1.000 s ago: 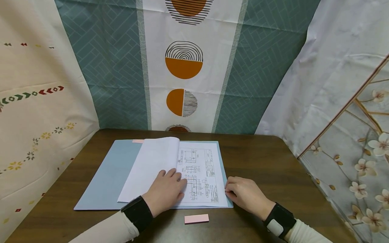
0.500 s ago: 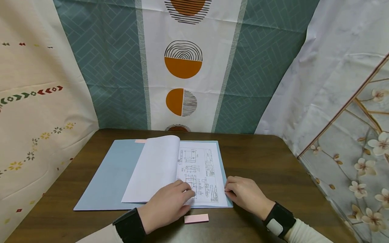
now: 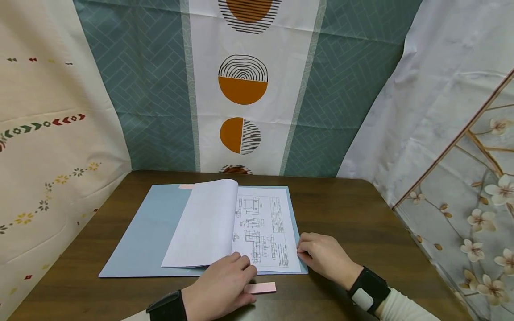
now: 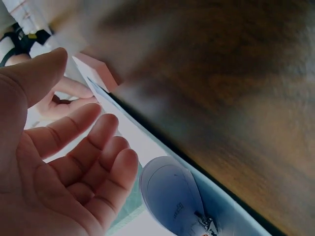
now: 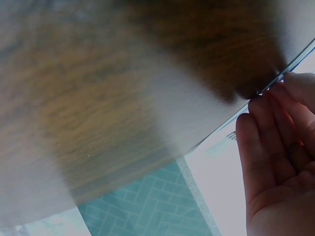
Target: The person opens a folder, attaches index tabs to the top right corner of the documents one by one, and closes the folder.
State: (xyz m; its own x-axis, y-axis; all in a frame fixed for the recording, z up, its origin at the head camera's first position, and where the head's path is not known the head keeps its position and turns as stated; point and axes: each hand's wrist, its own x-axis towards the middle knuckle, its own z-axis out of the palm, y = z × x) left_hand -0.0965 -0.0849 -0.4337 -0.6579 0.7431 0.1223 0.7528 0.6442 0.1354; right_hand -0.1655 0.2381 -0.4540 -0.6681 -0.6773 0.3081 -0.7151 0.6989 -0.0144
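Patterned curtains back the table point(image 3: 361, 214) — the left hand point(image 3: 221, 290), fingers relaxed, has been drawn off the page point(image 3: 265, 232) toward the pink block point(image 3: 260, 288); the folder point(image 3: 140, 236) edge is pinched by the right hand point(image 3: 325, 256).

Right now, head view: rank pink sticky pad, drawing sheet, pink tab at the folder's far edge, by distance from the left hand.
From the left hand:
1. Pink sticky pad, on the table just right of the fingers, near edge.
2. Drawing sheet, right-hand page, just beyond the fingertips.
3. Pink tab, folder's far edge, clearly farthest.
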